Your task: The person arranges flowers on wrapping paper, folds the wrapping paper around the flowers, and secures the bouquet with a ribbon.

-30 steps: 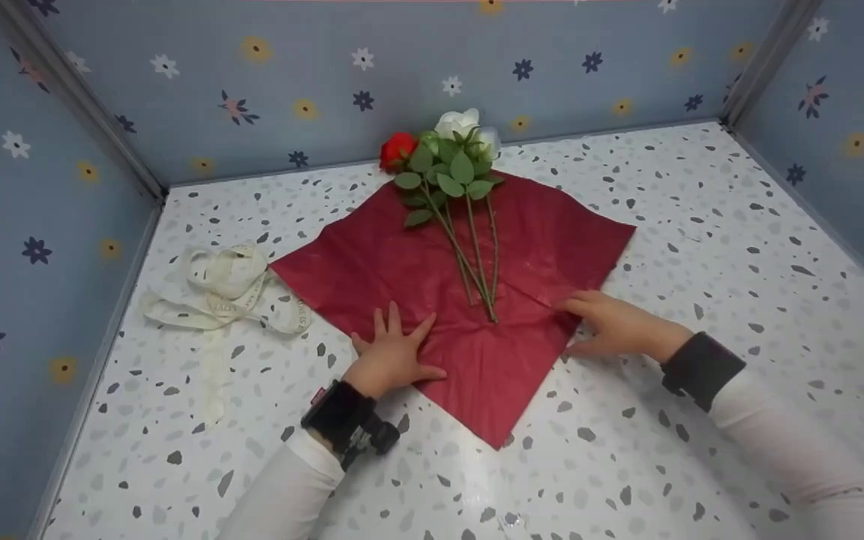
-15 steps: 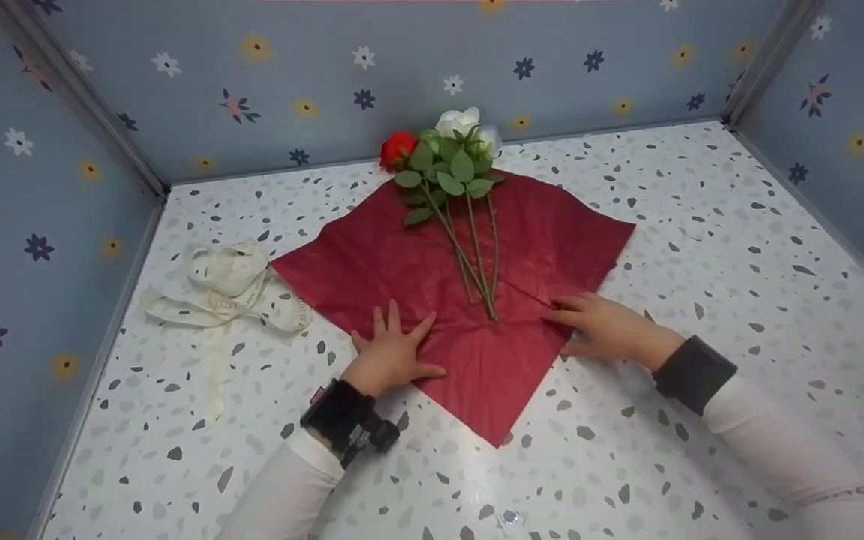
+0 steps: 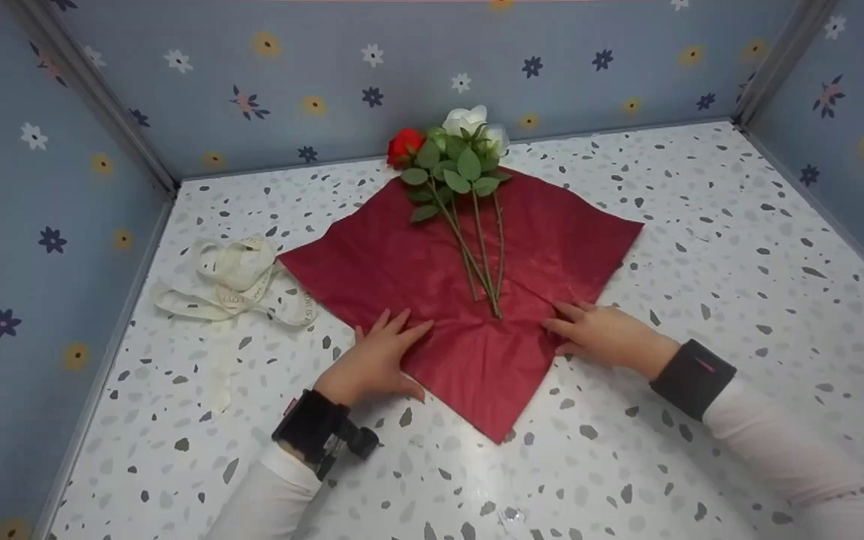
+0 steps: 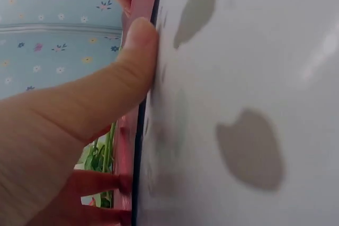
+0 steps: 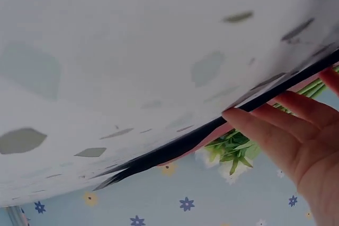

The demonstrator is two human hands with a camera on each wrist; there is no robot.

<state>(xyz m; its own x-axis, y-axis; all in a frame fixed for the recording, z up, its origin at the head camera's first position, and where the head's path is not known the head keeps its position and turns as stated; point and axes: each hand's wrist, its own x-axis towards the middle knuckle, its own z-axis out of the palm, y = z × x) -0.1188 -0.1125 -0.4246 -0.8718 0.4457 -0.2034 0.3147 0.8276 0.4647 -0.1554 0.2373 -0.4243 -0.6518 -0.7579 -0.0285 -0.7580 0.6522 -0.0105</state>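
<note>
A sheet of dark red wrapping paper (image 3: 372, 247) lies spread on the table, one corner pointing toward me. Several artificial roses lie on it: a red rose (image 3: 405, 147), white roses (image 3: 466, 120) and their green stems (image 3: 483, 255), heads past the far edge. My left hand (image 3: 376, 364) rests at the paper's left edge, fingers spread on the paper. Its thumb (image 4: 124, 72) lies on the table just outside the edge. My right hand (image 3: 604, 334) is at the right edge, fingers extended over the paper, thumb (image 5: 254, 128) right at its dark-backed rim.
A loosely looped cream ribbon (image 3: 233, 300) with printed letters lies left of the paper on the speckled white table (image 3: 739, 300). Blue flower-patterned panels (image 3: 417, 45) stand at the back and both sides.
My left hand has drawn back toward me and left, its thumb sliding off the paper onto the table. My right hand has moved slightly inward over the paper. The roses stay put.
</note>
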